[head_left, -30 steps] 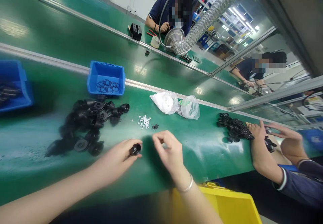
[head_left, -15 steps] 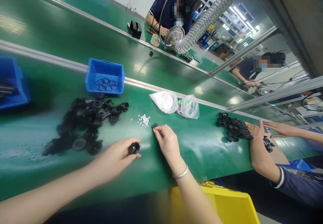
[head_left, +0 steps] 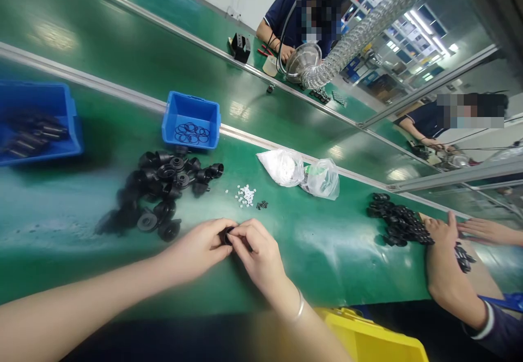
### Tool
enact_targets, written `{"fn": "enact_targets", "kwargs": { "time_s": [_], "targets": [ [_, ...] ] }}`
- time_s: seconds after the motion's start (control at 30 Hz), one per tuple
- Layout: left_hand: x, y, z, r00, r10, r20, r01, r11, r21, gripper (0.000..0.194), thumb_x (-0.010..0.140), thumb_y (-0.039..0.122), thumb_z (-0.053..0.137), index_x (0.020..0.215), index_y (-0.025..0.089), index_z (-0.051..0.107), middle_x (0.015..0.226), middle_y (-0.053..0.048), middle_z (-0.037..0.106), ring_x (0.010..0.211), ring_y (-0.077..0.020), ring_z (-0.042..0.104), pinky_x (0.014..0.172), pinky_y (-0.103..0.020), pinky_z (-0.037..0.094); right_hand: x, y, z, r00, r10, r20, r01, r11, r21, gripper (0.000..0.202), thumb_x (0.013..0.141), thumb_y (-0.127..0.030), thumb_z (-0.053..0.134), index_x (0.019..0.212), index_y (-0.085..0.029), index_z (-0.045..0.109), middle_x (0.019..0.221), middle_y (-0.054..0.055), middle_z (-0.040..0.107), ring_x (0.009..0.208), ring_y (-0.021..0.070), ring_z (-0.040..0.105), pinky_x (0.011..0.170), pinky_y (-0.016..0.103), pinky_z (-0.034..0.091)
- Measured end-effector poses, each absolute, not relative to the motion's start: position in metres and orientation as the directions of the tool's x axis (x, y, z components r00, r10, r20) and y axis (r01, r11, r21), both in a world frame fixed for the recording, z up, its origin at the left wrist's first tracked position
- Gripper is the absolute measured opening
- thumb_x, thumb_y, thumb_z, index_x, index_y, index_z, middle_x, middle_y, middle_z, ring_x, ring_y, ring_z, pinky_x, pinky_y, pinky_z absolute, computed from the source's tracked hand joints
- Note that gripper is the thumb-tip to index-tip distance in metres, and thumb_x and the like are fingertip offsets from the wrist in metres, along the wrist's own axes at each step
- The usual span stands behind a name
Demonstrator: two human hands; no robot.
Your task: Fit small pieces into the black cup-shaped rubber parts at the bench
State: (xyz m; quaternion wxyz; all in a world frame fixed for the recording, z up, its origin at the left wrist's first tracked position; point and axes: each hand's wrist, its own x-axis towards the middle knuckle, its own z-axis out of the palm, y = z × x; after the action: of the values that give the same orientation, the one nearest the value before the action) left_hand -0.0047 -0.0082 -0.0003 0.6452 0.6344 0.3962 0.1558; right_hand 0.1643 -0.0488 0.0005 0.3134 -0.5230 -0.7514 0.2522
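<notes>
A blue ring bin (head_left: pixel 194 109) stands upright on the green tabletop (head_left: pixel 318 258), with thin black rings (head_left: pixel 192 133) lying loose on its floor. On the near side of the ring bin, slightly to its right, the left hand (head_left: pixel 206 245) has its grip closed around a black cup-shaped part (head_left: pixel 226 235), thumb to one side and fingers to the other. The part is raised off the tabletop; the hands partly cover it. The right hand (head_left: pixel 259 253), wearing a metal bangle (head_left: pixel 301 305), meets it from the right of the ring bin. Its thumb and forefinger are at the part's opening; whether this grip holds a small piece cannot be told.

Just on the near side of the ring bin lies a heap of black parts (head_left: pixel 153 188), blurred at its far left. To the right of the ring bin and nearer the wearer are scattered white pieces (head_left: pixel 245 195), with a small cluster of black pieces (head_left: pixel 262 205) just beside them. Two clear bags (head_left: pixel 280 167) sit farther right of the ring bin. A larger blue bin (head_left: pixel 75 133) containing dark parts is to its left. Well to the right of the ring bin, a co-worker's hand (head_left: pixel 441 234) rests beside another black heap (head_left: pixel 400 223).
</notes>
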Motion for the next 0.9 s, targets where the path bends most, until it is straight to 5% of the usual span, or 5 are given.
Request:
{"fn": "enact_targets", "kwargs": {
  "time_s": [0.47, 0.77, 0.9],
  "targets": [
    [-0.007, -0.006, -0.012, 0.622, 0.702, -0.346, 0.251, 0.239, 0.938, 0.034, 0.076, 0.026, 0.056, 0.11, 0.021, 0.057, 0.063, 0.005, 0.052, 0.058, -0.0137, 0.049, 0.054, -0.023, 0.038, 0.172, -0.064, -0.01, -0.411, 0.87, 0.273, 0.681, 0.492, -0.542, 0.038, 0.088, -0.006, 0.051, 0.125, -0.016, 0.052, 0.098, 0.011, 0.057, 0.089, 0.0205, 0.056, 0.075, 0.035, 0.052],
    [-0.008, -0.006, -0.012, 0.625, 0.717, -0.308, 0.204, 0.231, 0.951, 0.032, 0.076, 0.023, 0.055, 0.108, 0.021, 0.059, 0.09, -0.001, 0.067, 0.077, -0.018, 0.063, 0.067, -0.026, 0.049, 0.17, -0.065, -0.016, -0.454, 0.848, 0.272, 0.719, 0.529, -0.45, 0.037, 0.086, -0.006, 0.052, 0.121, -0.016, 0.055, 0.096, 0.011, 0.058, 0.085, 0.0219, 0.054, 0.071, 0.038, 0.05],
    [-0.009, -0.006, -0.015, 0.627, 0.714, -0.312, 0.165, 0.27, 0.949, 0.034, 0.077, 0.025, 0.057, 0.11, 0.021, 0.057, 0.094, -0.002, 0.068, 0.082, -0.0196, 0.065, 0.072, -0.028, 0.05, 0.172, -0.065, -0.017, -0.398, 0.867, 0.299, 0.683, 0.498, -0.534, 0.046, 0.086, -0.005, 0.05, 0.13, -0.017, 0.049, 0.097, 0.011, 0.056, 0.086, 0.0203, 0.055, 0.071, 0.035, 0.051]
  ]
}}
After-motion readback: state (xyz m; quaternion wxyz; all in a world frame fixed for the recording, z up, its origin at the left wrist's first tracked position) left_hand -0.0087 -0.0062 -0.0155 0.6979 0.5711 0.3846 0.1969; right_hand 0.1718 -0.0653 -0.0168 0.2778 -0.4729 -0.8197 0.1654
